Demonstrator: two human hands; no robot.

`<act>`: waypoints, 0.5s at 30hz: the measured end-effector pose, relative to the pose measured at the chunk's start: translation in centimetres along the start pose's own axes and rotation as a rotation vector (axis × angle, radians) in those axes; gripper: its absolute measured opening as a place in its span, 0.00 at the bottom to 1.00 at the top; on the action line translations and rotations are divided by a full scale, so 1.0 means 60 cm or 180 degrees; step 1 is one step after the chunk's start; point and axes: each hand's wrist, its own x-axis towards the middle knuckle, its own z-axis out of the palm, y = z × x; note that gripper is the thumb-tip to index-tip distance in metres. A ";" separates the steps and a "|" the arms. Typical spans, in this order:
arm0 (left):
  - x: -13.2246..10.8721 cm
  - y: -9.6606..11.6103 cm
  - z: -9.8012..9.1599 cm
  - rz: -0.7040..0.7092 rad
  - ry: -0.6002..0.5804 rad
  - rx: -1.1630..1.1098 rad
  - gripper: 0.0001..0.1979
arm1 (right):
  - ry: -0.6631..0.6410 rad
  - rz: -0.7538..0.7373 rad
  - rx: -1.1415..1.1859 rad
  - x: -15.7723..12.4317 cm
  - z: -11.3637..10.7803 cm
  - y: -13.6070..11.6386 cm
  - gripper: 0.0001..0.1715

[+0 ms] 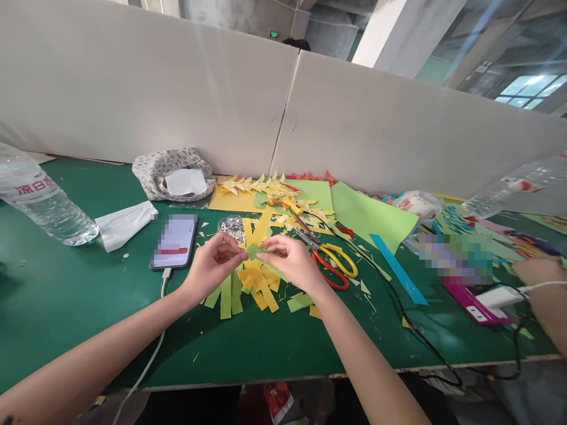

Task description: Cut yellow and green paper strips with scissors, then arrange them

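Note:
Between my two hands is a folded piece of green and yellow paper strips (253, 251), held above the table. My left hand (216, 260) pinches its left side with thumb and forefinger. On the other side, my right hand (287, 260) grips it the same way. Loose yellow strips (262, 286) and green strips (225, 298) lie beneath the hands. Scissors (330, 265) with red and yellow handles rest just right of my right hand. A yellow glue gun (286, 202) lies behind, near a pile of folded yellow paper pieces (248, 184).
A phone (175, 242) on a white cable and a water bottle (44, 195) are at left. Green sheets (374, 215), a blue strip (398, 268) and a black cord (392, 289) lie right. Another person's arm (544, 289) reaches in beside a magenta device (476, 304). A partition (177, 94) stands behind.

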 end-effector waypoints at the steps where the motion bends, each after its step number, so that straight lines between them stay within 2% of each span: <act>1: 0.000 -0.001 0.000 -0.0024 -0.0022 -0.0044 0.08 | -0.0003 -0.0021 -0.0028 0.000 -0.001 0.000 0.15; 8: 0.000 -0.005 0.002 -0.0133 -0.0123 -0.0123 0.09 | 0.0031 -0.0119 -0.0025 -0.001 0.004 0.007 0.19; 11: 0.001 -0.005 0.002 -0.0194 -0.0168 -0.0257 0.09 | -0.0021 -0.0096 0.0081 0.000 0.006 0.008 0.17; 15: 0.005 -0.001 0.001 -0.0464 -0.0366 -0.0556 0.12 | 0.0022 -0.0228 -0.0228 -0.002 0.003 0.002 0.12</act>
